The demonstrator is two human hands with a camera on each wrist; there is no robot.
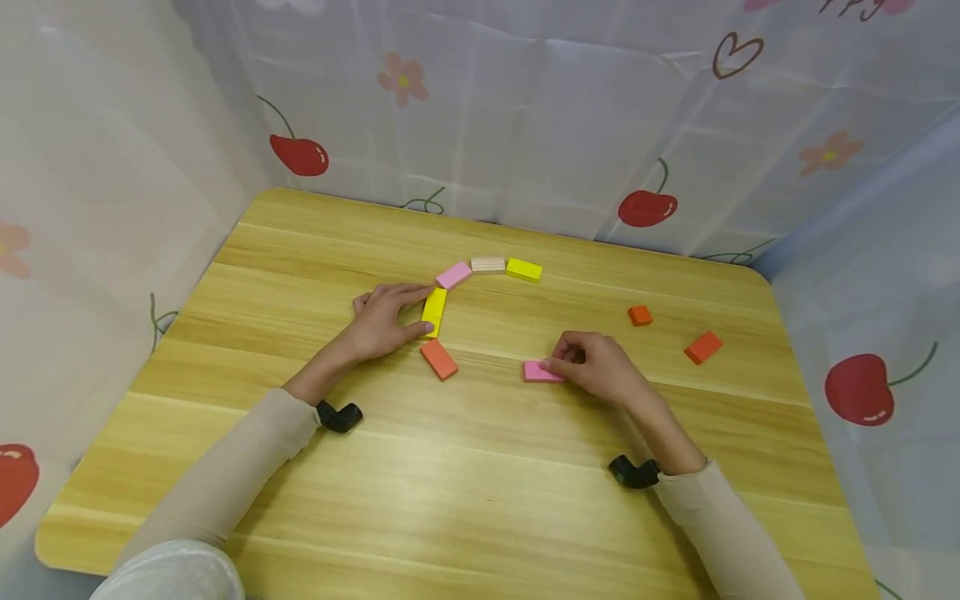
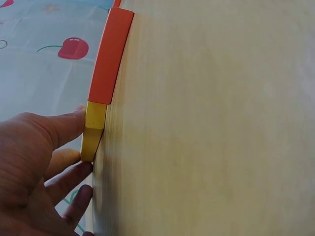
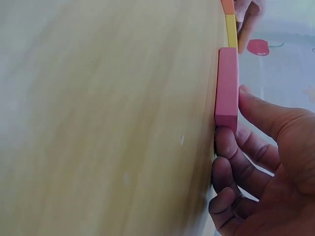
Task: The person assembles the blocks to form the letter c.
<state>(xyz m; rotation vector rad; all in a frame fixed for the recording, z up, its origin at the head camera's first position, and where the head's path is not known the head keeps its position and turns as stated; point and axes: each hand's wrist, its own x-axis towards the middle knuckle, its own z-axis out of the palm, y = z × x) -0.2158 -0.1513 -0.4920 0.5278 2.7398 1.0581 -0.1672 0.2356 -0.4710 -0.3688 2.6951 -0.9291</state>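
Observation:
Near the middle of the table, my left hand [image 1: 380, 322] holds a flat yellow block [image 1: 434, 312], thumb by its near end and index finger by its far end. An orange-red block [image 1: 438, 359] lies at the near end of that yellow one. A pink block [image 1: 454, 275], a pale wooden block [image 1: 488, 266] and a second yellow block [image 1: 524, 269] carry on from its far end in a curve. To the right, my right hand [image 1: 597, 364] grips another pink block [image 3: 227, 88] lying flat, thumb on its upper face and index finger at its end.
Two more orange-red blocks lie on the right of the table: a small one [image 1: 640, 315] and a larger one [image 1: 703, 347]. The wooden table [image 1: 465, 492] has rounded corners. A curtain [image 1: 510, 125] printed with cherries and flowers hangs behind it and along its sides.

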